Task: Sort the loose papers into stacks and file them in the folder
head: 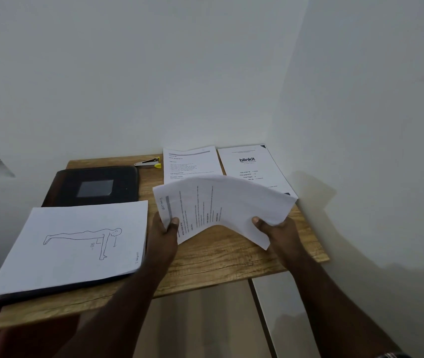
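Note:
Both hands hold a bowed bundle of printed papers (221, 202) above the wooden table (218, 264). My left hand (164, 236) pinches its left end and my right hand (275, 231) grips its right end. An open black folder (94, 184) lies at the left, its far flap showing a grey window. A stack topped by a push-up drawing (76, 244) rests on its near half. At the back lie a text sheet (190, 161) and a sheet printed "blinkit" (249, 164), both partly hidden by the held bundle.
A stapler with a yellow tip (150, 162) sits at the back, between the folder and the text sheet. White walls close in behind and on the right of the small table. Pale floor tiles (283, 319) show below the table's near edge.

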